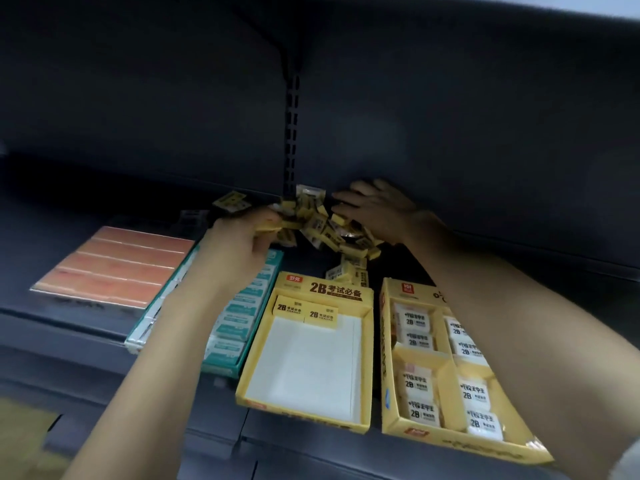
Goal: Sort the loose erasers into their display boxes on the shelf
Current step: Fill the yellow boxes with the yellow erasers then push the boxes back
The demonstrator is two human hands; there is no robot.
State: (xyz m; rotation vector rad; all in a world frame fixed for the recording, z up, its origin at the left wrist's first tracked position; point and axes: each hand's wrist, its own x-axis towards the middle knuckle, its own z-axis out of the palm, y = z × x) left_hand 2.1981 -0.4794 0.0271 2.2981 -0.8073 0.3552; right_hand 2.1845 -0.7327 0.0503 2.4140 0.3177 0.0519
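A heap of loose yellow erasers (325, 226) lies at the back of the dark shelf. My left hand (235, 244) grips a few yellow erasers (268, 225) at the heap's left edge. My right hand (375, 209) lies over the heap's right side with fingers spread, touching the erasers. In front stands a yellow display box (366, 358), white-floored and holding two yellow erasers (304, 311) at its back end. Two more loose erasers (346, 273) lie just behind that box.
A second yellow divided box (450, 441) of white-wrapped erasers stands at the right. A teal box (221, 365) of erasers sits left of the yellow one, partly hidden by my left forearm. An orange-topped pack (114, 265) lies far left. The shelf's front edge (104, 372) runs below.
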